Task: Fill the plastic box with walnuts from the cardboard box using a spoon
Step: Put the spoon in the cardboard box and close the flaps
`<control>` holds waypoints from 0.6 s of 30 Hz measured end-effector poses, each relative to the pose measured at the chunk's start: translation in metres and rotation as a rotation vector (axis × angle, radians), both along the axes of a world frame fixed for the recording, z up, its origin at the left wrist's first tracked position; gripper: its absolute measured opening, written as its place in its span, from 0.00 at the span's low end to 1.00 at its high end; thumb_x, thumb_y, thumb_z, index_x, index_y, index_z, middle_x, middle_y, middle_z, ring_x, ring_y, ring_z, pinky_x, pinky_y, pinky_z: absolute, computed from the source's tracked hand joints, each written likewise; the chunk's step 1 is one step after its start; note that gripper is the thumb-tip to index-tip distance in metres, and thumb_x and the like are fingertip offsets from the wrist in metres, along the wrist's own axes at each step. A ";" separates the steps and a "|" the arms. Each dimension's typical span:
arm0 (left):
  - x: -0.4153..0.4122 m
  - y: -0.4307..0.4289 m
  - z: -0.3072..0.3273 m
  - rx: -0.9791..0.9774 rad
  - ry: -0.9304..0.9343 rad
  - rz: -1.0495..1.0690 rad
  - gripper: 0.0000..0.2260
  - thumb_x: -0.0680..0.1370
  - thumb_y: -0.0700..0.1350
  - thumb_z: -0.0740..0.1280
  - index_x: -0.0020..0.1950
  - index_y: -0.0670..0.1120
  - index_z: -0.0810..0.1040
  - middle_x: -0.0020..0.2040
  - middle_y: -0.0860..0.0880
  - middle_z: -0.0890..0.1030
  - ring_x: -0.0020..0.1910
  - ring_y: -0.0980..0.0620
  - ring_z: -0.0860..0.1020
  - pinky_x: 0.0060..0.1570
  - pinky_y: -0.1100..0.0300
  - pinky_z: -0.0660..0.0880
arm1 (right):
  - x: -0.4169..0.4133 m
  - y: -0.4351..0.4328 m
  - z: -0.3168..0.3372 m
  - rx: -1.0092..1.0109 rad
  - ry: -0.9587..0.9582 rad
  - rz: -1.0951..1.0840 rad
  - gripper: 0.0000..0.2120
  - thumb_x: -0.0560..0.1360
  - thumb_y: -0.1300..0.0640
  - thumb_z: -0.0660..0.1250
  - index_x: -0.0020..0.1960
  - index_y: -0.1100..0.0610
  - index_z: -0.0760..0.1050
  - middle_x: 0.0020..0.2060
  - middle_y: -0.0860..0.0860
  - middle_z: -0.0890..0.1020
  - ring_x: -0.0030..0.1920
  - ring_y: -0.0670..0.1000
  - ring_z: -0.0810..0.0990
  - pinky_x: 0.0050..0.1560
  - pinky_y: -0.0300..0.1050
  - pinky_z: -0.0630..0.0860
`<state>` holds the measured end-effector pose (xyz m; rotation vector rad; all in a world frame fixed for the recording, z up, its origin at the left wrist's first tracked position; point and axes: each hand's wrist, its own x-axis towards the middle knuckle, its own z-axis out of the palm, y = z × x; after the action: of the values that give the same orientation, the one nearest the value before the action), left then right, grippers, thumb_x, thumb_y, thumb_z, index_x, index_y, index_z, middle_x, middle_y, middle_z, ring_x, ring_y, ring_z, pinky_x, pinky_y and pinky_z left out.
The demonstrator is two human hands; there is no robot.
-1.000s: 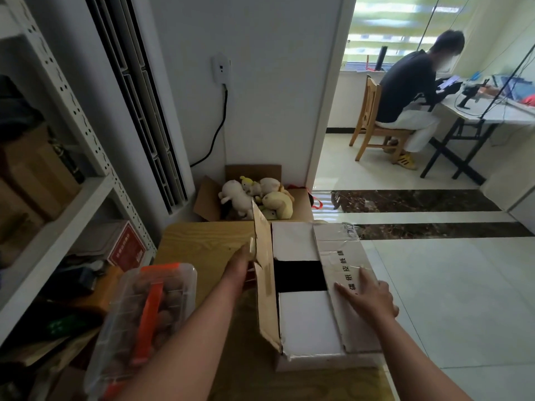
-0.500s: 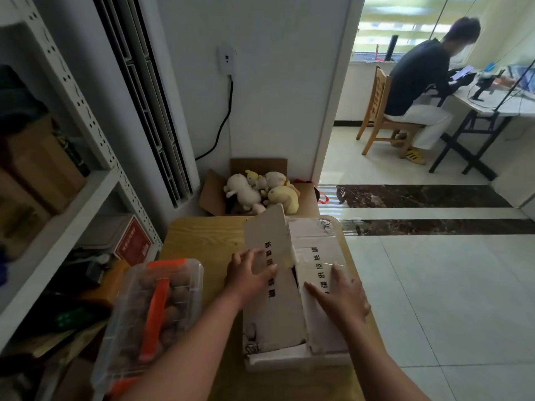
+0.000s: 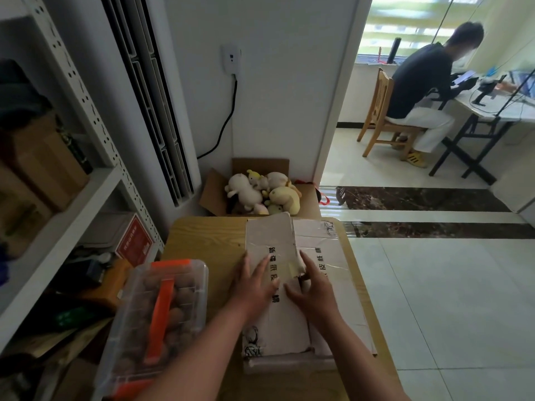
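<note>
Though taped, pale cardboard box, flaps down

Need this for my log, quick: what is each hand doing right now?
Left hand: open, fingers flat on the left flap of the cardboard box.
Right hand: open, fingers spread on the flaps, holding nothing.

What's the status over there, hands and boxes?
Left hand and right hand flat on cardboard box flaps, folded down. Plastic box lidded, walnuts inside. No spoon visible.
</note>
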<state>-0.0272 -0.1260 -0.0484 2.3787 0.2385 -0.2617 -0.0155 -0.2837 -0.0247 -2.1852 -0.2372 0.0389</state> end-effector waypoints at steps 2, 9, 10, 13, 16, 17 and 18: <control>0.000 0.000 -0.001 0.018 0.001 -0.013 0.28 0.78 0.62 0.56 0.76 0.62 0.49 0.77 0.51 0.36 0.76 0.44 0.41 0.74 0.44 0.49 | 0.003 0.003 0.005 0.049 -0.021 -0.025 0.34 0.69 0.63 0.73 0.64 0.40 0.61 0.44 0.38 0.75 0.41 0.36 0.77 0.39 0.25 0.71; 0.000 -0.002 -0.006 0.157 -0.091 -0.064 0.26 0.80 0.60 0.52 0.77 0.61 0.49 0.78 0.52 0.39 0.75 0.49 0.35 0.74 0.47 0.42 | 0.009 0.004 0.004 0.074 -0.070 -0.238 0.18 0.74 0.61 0.69 0.64 0.58 0.75 0.46 0.53 0.84 0.39 0.43 0.79 0.44 0.29 0.76; 0.001 -0.003 -0.008 0.168 -0.112 -0.083 0.26 0.80 0.59 0.52 0.77 0.60 0.49 0.78 0.52 0.39 0.75 0.50 0.35 0.74 0.48 0.41 | 0.009 0.004 0.006 0.099 -0.062 -0.262 0.17 0.74 0.61 0.69 0.63 0.57 0.76 0.44 0.50 0.84 0.39 0.42 0.79 0.45 0.33 0.77; 0.004 -0.004 -0.011 0.253 -0.158 -0.182 0.26 0.81 0.58 0.52 0.77 0.61 0.47 0.78 0.51 0.40 0.76 0.50 0.36 0.74 0.50 0.39 | 0.011 0.003 0.007 0.149 -0.039 -0.279 0.19 0.75 0.62 0.68 0.63 0.49 0.74 0.37 0.45 0.81 0.37 0.39 0.78 0.41 0.31 0.74; 0.004 -0.005 -0.010 0.290 -0.178 -0.222 0.25 0.81 0.59 0.51 0.76 0.63 0.45 0.78 0.51 0.40 0.76 0.51 0.36 0.72 0.53 0.35 | 0.013 0.003 0.007 0.169 -0.020 -0.242 0.18 0.75 0.62 0.66 0.61 0.44 0.74 0.36 0.46 0.81 0.35 0.39 0.77 0.37 0.28 0.71; 0.004 -0.006 -0.009 0.292 -0.181 -0.223 0.25 0.81 0.59 0.51 0.76 0.63 0.45 0.78 0.51 0.40 0.76 0.51 0.36 0.71 0.53 0.34 | 0.015 0.003 0.007 0.178 -0.007 -0.241 0.17 0.75 0.62 0.67 0.60 0.45 0.76 0.38 0.46 0.82 0.36 0.38 0.78 0.37 0.26 0.71; 0.004 -0.006 -0.008 0.293 -0.181 -0.225 0.25 0.81 0.59 0.50 0.76 0.62 0.45 0.78 0.51 0.40 0.76 0.51 0.36 0.71 0.54 0.34 | 0.016 0.003 0.007 0.187 0.008 -0.243 0.15 0.74 0.61 0.68 0.58 0.47 0.77 0.40 0.46 0.83 0.38 0.39 0.79 0.38 0.26 0.71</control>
<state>-0.0230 -0.1315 -0.0566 2.7035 -0.0836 -0.1195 0.0005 -0.2810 -0.0176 -2.0124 0.0293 -0.1072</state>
